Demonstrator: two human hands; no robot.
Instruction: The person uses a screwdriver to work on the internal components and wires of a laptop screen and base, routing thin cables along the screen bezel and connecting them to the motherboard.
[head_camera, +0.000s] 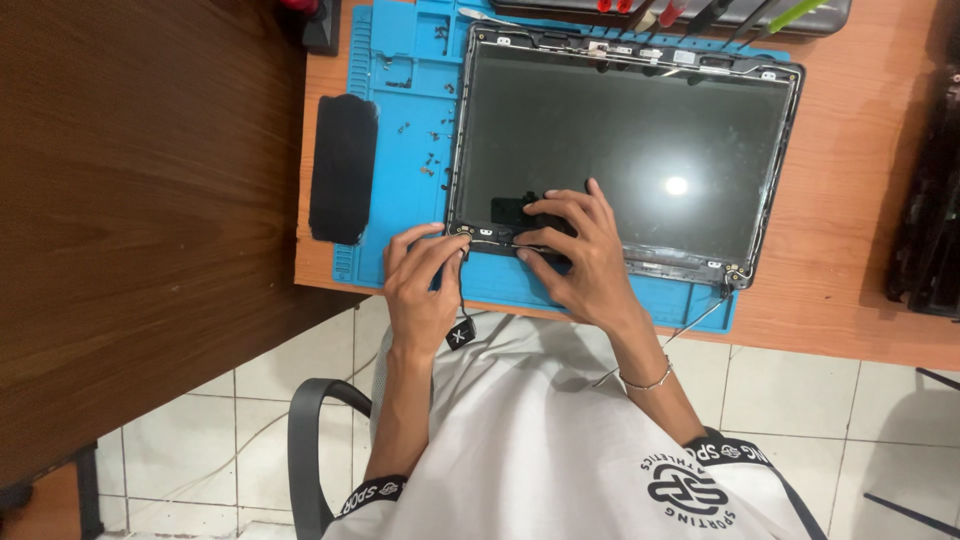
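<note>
A bare black laptop screen panel in its thin frame is laid on a blue ribbed silicone work mat, long axis running 9 to 3 o'clock. Its near-left corner is pinched by the left hand, fingers curled at 12 o'clock. The right hand, closer to the panel's middle, is pressed half-open on the lower edge, nothing held. A thin cable with a small black tag is seen dangling below.

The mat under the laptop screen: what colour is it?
Bright blue. The mat lies under the laptop screen, clearest in the head view.
</note>
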